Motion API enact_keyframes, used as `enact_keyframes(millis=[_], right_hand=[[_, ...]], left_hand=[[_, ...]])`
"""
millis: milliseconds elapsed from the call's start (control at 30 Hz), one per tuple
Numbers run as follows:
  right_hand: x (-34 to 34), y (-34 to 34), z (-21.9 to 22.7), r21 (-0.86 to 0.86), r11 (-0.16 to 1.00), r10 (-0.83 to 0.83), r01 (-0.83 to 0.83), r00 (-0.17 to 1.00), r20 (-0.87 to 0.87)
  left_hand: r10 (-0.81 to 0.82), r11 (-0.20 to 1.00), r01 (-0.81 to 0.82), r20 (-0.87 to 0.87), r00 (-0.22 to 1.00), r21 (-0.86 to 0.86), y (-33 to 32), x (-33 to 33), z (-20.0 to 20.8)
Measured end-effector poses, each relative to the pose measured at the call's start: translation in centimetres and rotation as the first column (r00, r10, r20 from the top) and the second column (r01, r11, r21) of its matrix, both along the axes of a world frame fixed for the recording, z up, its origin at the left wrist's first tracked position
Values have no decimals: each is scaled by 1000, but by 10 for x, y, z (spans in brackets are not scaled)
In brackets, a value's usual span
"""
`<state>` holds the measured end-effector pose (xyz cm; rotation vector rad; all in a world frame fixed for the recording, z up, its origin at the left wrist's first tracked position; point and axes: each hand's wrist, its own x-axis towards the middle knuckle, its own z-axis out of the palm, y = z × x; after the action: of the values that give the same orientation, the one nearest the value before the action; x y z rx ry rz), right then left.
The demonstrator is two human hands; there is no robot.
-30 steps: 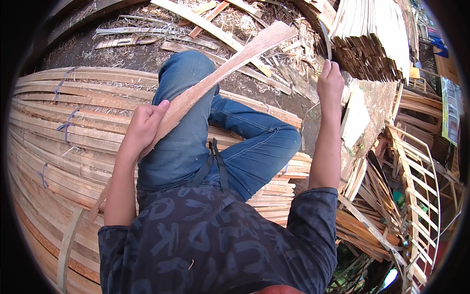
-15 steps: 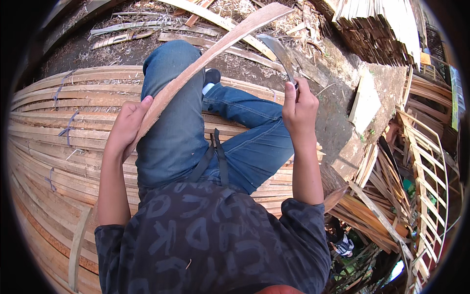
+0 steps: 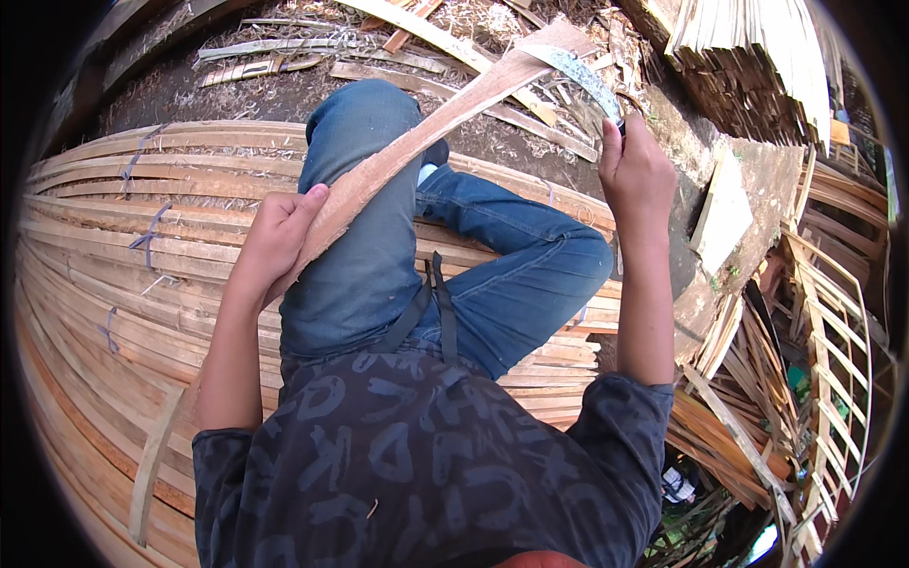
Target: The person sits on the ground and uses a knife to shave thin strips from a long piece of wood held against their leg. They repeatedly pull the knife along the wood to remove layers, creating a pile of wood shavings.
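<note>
My left hand [image 3: 275, 237] is closed around the near part of a long wooden slat [image 3: 407, 150], its thumb lying along the top. The slat slants up and to the right across my raised left knee [image 3: 365, 114], broadening at its far end. A sickle-like curved knife [image 3: 589, 79] is in my right hand [image 3: 640, 170], whose fingers wrap its mostly hidden handle. Its blade meets or overlaps the slat near that far end; whether it cuts into the wood I cannot tell.
Bundled wooden strips [image 3: 114, 227], tied with purple cord, lie beneath and left of me. A stack of thin slats [image 3: 748, 57] stands at the far right, above a pale offcut [image 3: 724, 213]. A slatted wooden frame [image 3: 833, 360] leans at the right. Shavings and scraps litter the ground ahead.
The knife has moved up and right, from beside the slat to its far end, its blade turned more to the left. My right arm reaches farther out; the left grip stays.
</note>
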<state>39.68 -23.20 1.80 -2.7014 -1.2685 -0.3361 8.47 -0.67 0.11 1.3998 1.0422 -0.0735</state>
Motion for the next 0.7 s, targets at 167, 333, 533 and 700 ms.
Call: enact_keyframes(millis=[167, 333, 533, 700], right_hand=[[6, 4, 8, -49, 993, -112, 111, 993, -24], [113, -107, 18, -25, 801, -597, 598, 802, 29], [7, -58, 29, 87, 947, -268, 310, 907, -324], [-34, 4, 18, 107, 993, 66, -46, 978, -198]], left_hand=[[-34, 999, 34, 19, 999, 2, 2, -3, -5], [29, 1000, -29, 34, 999, 8, 1, -9, 0], [0, 1000, 0, 27, 1000, 13, 6, -13, -3], [16, 999, -17, -25, 1000, -40, 4, -12, -7]])
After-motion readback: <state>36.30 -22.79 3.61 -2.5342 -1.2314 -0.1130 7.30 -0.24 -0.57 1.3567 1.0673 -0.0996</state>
